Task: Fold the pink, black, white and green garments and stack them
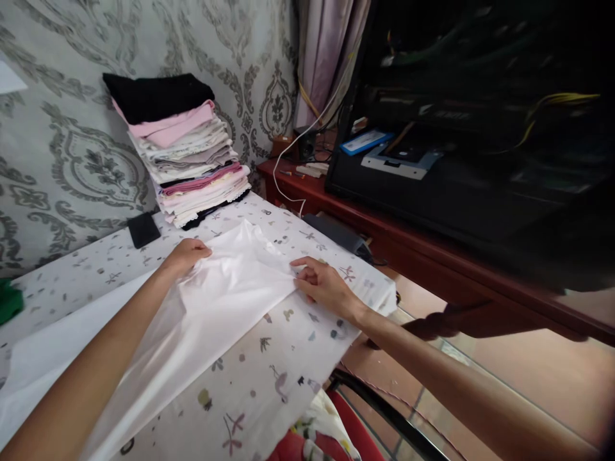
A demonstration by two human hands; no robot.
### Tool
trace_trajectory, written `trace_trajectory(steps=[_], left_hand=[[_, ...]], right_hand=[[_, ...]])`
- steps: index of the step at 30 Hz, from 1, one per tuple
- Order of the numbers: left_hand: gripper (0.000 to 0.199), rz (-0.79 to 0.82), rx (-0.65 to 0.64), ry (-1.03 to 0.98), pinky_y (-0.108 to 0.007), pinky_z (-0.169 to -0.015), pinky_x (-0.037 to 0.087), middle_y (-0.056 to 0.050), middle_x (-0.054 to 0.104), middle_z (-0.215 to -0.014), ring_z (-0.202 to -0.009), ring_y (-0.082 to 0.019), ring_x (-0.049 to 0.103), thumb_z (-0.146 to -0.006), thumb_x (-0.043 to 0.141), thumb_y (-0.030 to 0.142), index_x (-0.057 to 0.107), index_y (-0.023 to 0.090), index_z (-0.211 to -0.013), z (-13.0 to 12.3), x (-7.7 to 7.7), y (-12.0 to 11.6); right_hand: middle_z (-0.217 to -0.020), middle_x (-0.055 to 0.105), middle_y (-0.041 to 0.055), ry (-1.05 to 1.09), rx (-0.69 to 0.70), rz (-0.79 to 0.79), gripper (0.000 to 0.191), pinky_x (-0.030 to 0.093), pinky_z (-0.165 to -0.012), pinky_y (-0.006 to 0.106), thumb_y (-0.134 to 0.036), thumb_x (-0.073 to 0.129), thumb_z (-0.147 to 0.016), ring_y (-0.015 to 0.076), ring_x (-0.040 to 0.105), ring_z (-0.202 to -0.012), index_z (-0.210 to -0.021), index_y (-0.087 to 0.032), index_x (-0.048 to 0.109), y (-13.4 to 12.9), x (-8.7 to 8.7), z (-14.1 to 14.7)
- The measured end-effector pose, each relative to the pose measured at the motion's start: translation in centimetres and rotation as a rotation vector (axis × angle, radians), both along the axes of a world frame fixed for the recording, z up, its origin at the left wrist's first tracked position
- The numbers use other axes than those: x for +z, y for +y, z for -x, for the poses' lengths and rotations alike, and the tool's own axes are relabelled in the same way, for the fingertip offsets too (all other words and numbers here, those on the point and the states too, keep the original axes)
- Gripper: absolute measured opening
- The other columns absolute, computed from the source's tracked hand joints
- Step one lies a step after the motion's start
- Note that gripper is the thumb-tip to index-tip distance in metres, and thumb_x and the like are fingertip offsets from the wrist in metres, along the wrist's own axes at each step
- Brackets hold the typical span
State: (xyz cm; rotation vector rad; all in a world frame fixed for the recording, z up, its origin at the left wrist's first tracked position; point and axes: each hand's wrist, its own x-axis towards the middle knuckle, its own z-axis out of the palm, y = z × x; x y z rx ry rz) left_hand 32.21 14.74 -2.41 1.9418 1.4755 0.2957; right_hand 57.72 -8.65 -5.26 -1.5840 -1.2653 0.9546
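Observation:
A thin white cloth (211, 320), perhaps a garment, lies stretched and wrinkled across the patterned table cover. My left hand (188, 253) is closed on its left part, where the fabric bunches up beneath the fingers. On the opposite side my right hand (319, 282) pinches the right edge between thumb and fingers, with the index finger pointing out over it. Between the two hands the fabric is raised in loose folds. Its near end runs down toward the lower left, partly hidden behind my left forearm.
A tall stack of folded clothes (187, 147) stands against the wall, beside a small black object (144, 229). Something green (9, 299) lies at the far left. To the right is a dark red wooden desk (408, 246) bearing a large black case (480, 211) and a white cable (276, 168).

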Motion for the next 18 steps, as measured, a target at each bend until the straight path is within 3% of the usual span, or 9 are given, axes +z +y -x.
trace_trajectory(steps=[3, 7, 12, 18], left_hand=[[0.024, 0.054, 0.012, -0.109, -0.024, -0.05, 0.032, 0.005, 0.045, -0.048, -0.049, -0.013, 0.043, -0.06, 0.066, 0.042, 0.059, 0.019, -0.062, -0.3, 0.0, 0.2], [0.029, 0.05, 0.085, -0.095, -0.024, -0.049, 0.033, 0.004, 0.049, -0.052, -0.051, -0.013, 0.046, -0.061, 0.068, 0.046, 0.056, 0.02, -0.063, -0.8, 0.0, 0.6], [0.022, 0.088, -0.014, -0.044, -0.023, -0.05, 0.029, 0.003, 0.053, -0.056, -0.054, -0.013, 0.045, -0.054, 0.07, 0.034, 0.06, 0.018, -0.066, -1.6, 0.4, 0.6], [0.016, -0.149, -0.063, -0.271, -0.024, -0.058, 0.036, 0.004, 0.047, -0.064, -0.061, -0.014, 0.046, -0.072, 0.052, 0.036, 0.051, 0.021, -0.079, -2.3, 0.6, 0.5]], right_hand=[[-0.067, 0.061, -0.0054, 0.002, -0.004, -0.002, 0.03, 0.042, -0.05, 0.024, -0.028, 0.057, -0.078, 0.0093, 0.052, -0.045, -0.107, -0.02, 0.056, 0.0, 0.1, 0.1], [-0.067, 0.058, -0.0054, 0.027, -0.013, 0.009, 0.03, 0.04, -0.048, 0.024, -0.03, 0.056, -0.078, 0.0088, 0.051, -0.044, -0.106, -0.019, 0.057, 0.1, 0.3, 0.3], [-0.068, 0.058, -0.0048, 0.045, -0.013, 0.027, 0.03, 0.04, -0.049, 0.024, -0.031, 0.056, -0.077, 0.0088, 0.051, -0.046, -0.105, -0.019, 0.057, 0.0, 0.6, 0.4], [-0.068, 0.06, -0.0037, 0.034, -0.011, -0.01, 0.028, 0.04, -0.05, 0.025, -0.033, 0.056, -0.079, 0.0095, 0.05, -0.046, -0.104, -0.02, 0.058, -0.1, 0.2, 0.2]])
